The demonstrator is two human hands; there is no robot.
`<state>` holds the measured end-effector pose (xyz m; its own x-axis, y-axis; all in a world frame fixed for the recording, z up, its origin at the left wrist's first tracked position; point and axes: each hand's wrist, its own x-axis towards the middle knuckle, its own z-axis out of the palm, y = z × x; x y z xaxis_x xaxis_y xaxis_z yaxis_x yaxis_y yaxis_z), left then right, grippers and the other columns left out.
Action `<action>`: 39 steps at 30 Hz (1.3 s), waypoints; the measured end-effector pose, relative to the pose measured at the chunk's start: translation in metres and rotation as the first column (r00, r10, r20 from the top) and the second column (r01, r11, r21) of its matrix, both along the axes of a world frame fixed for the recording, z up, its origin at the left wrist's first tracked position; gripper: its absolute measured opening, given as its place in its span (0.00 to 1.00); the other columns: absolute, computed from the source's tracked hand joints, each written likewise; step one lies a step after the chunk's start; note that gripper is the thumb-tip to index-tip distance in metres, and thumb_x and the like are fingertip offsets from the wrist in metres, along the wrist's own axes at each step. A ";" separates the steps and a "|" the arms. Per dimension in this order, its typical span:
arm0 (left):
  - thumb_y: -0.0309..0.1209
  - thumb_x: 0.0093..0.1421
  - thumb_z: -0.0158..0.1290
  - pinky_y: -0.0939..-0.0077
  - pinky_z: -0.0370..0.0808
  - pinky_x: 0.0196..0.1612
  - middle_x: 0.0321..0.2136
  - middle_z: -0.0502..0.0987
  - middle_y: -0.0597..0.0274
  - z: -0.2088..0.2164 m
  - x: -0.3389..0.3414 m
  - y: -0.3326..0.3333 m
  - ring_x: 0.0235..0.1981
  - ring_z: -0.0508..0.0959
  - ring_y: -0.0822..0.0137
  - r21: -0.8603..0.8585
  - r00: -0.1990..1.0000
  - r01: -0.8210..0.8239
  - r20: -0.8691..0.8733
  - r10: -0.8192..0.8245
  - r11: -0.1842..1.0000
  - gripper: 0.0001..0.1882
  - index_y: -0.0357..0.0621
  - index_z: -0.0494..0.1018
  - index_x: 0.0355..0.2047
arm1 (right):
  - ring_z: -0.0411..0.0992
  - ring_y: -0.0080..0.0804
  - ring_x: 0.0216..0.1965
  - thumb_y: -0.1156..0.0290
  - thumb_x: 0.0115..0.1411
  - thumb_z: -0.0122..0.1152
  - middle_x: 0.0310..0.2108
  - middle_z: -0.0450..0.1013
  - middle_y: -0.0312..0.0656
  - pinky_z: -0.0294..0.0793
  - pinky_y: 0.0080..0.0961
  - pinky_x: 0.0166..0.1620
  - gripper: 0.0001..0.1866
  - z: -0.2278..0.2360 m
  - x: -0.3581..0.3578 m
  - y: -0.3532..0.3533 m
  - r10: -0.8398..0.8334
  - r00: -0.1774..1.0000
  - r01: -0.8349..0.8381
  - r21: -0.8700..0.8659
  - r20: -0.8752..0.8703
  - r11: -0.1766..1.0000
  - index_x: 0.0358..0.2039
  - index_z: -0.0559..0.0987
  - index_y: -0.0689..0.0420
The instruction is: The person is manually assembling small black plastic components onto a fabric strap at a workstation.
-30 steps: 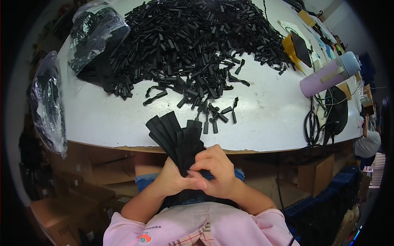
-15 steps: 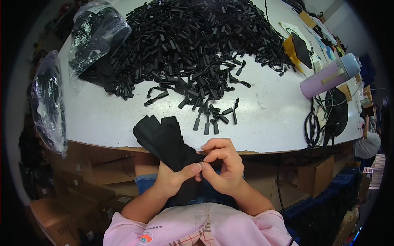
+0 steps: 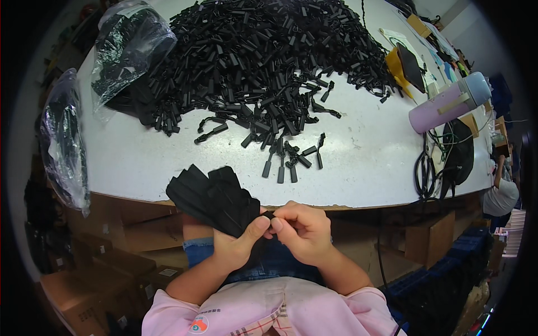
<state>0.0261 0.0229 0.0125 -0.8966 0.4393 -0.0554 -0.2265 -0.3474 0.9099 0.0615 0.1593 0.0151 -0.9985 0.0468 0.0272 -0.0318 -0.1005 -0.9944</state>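
Observation:
My left hand (image 3: 240,243) is closed round a fanned bundle of black fabric strips (image 3: 210,199), held just off the table's front edge above my lap. The strips' loose ends spread up and to the left. Close against the left thumb, my right hand (image 3: 305,232) pinches a small black end at the bundle's narrow side; the fingertips hide most of it. Beyond the hands, a few black pull tabs with cord loops (image 3: 281,168) lie apart from a large heap of similar pull tabs (image 3: 252,56).
Clear plastic bags with black contents (image 3: 131,53) lie at the left of the white table (image 3: 358,162). To the right are a lilac bottle (image 3: 443,112), a dark phone-like slab on a yellow stand (image 3: 409,67) and coiled black cables (image 3: 424,173). Cardboard boxes (image 3: 84,297) stand below.
The bundle has tipped and shifted left and slightly down, its strips fanning wider. My right hand has lowered a little, its fingers curling in closer to the left thumb.

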 end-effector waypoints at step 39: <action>0.21 0.50 0.49 0.84 0.65 0.34 0.28 0.69 0.65 0.003 -0.004 -0.003 0.30 0.68 0.76 -0.092 0.992 -0.002 -0.129 -0.010 0.996 0.06 0.37 0.68 0.31 | 0.66 0.19 0.26 0.85 0.45 0.46 0.25 0.67 0.38 0.67 0.14 0.30 0.06 0.015 -0.023 0.021 0.194 0.980 -0.196 -0.056 -0.049 0.979 0.26 0.70 0.65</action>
